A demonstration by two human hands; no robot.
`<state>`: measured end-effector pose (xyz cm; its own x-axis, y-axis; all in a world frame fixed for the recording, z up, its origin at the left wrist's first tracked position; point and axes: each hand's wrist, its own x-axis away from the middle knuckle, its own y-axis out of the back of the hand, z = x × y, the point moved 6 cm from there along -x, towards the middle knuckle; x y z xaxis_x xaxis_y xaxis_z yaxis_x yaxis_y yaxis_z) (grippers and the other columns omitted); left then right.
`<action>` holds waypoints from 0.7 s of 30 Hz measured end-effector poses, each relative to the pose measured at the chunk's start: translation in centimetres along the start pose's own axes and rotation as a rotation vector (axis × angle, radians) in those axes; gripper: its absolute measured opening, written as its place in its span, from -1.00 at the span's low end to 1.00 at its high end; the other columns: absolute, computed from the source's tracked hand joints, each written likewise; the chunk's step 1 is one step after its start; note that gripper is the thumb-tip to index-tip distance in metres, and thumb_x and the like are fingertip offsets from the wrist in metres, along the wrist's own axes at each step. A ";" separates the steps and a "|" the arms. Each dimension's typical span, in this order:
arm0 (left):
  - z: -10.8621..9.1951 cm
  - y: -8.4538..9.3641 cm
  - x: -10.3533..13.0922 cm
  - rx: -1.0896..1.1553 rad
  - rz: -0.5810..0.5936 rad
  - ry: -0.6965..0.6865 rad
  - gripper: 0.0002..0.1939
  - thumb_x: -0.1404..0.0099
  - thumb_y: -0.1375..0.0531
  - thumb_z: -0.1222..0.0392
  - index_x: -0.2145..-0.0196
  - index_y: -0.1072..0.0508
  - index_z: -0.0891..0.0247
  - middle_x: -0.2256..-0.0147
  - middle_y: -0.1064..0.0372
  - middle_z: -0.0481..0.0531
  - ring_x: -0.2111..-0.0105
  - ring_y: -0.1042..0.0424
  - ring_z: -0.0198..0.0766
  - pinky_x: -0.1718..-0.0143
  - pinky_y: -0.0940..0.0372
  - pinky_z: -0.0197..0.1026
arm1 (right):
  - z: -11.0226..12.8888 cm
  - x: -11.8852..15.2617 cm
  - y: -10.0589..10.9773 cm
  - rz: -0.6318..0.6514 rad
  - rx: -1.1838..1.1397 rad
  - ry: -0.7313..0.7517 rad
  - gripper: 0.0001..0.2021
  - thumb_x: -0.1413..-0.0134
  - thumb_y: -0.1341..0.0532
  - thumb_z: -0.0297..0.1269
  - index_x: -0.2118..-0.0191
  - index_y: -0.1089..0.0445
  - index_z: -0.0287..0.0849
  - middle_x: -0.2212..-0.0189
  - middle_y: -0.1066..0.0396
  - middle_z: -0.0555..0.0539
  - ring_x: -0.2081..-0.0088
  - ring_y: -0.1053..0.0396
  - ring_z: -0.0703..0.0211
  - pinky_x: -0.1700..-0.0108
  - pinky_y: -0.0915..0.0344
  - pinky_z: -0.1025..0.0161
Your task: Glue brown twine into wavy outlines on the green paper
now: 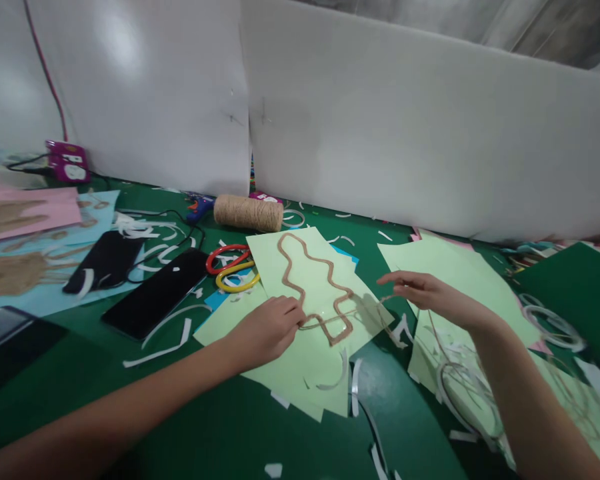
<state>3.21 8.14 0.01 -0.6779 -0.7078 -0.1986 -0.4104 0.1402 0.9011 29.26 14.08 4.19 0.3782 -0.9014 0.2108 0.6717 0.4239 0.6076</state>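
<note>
A light green sheet of paper [317,267] carries a tree-shaped outline of brown twine [341,301]. My left hand [277,328] is closed in a pinch on the twine at the outline's lower left, resting on the paper. From there a length of twine crosses the base of the shape towards the right. My right hand [425,293] is raised right of the sheet, its fingers loosely closed around the loose twine [386,300], which also hangs below the palm. Scissors with one red and one yellow handle [237,287] lie partly beside the paper.
A twine spool [249,213] and a blue glue gun [200,208] lie near the white partition [380,120]. Dark phones [155,293] sit at left, by pink and blue sheets. Paper strips [160,343] litter the green table, with more green sheets [460,267] at right.
</note>
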 end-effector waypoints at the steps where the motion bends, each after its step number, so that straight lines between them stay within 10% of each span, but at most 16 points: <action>1: -0.1 0.0 0.0 -0.013 0.001 -0.006 -0.82 -0.31 0.03 0.37 0.24 -0.35 0.29 0.24 -0.30 0.10 0.24 -0.26 -0.20 0.23 -0.19 -0.18 | -0.9 0.0 0.8 -0.055 -0.041 -0.033 -0.59 -0.08 -0.14 0.03 0.07 -0.40 -0.14 0.52 -0.20 0.05 0.51 -0.13 0.29 0.50 -0.05 0.33; 4: -0.2 0.0 0.0 -0.032 0.009 -0.021 -0.81 -0.30 0.04 0.39 0.23 -0.35 0.30 0.24 -0.31 0.11 0.25 -0.26 -0.20 0.25 -0.20 -0.19 | -3.1 0.4 3.9 -0.300 -0.260 -0.041 -0.62 -0.06 -0.17 -0.04 0.09 -0.38 -0.20 0.63 0.10 0.17 0.61 0.12 0.38 0.57 0.19 0.32; 10: -0.2 0.0 0.0 -0.042 0.003 -0.032 -0.82 -0.29 0.03 0.40 0.25 -0.34 0.30 0.25 -0.31 0.11 0.25 -0.27 -0.19 0.25 -0.20 -0.18 | -7.4 2.5 8.9 -0.844 -0.465 -0.065 -0.81 0.06 -0.24 -0.26 0.26 -0.37 -0.19 0.62 0.02 0.15 0.64 0.11 0.43 0.56 0.24 0.22; 21: -0.2 -0.1 0.3 -0.099 -0.017 -0.051 -0.77 -0.29 0.01 0.40 0.15 -0.35 0.28 0.20 -0.33 0.11 0.20 -0.28 -0.16 0.20 -0.19 -0.13 | -11.4 4.4 10.3 -1.078 -0.202 -0.216 -0.80 0.02 -0.14 -0.30 0.25 -0.36 -0.26 0.57 -0.12 0.07 0.63 0.00 0.40 0.54 0.07 0.22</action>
<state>3.23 7.78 -0.05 -0.7023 -0.6733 -0.2311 -0.3616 0.0578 0.9305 45.09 15.48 2.60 -0.5702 -0.7941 -0.2105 0.6801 -0.6000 0.4213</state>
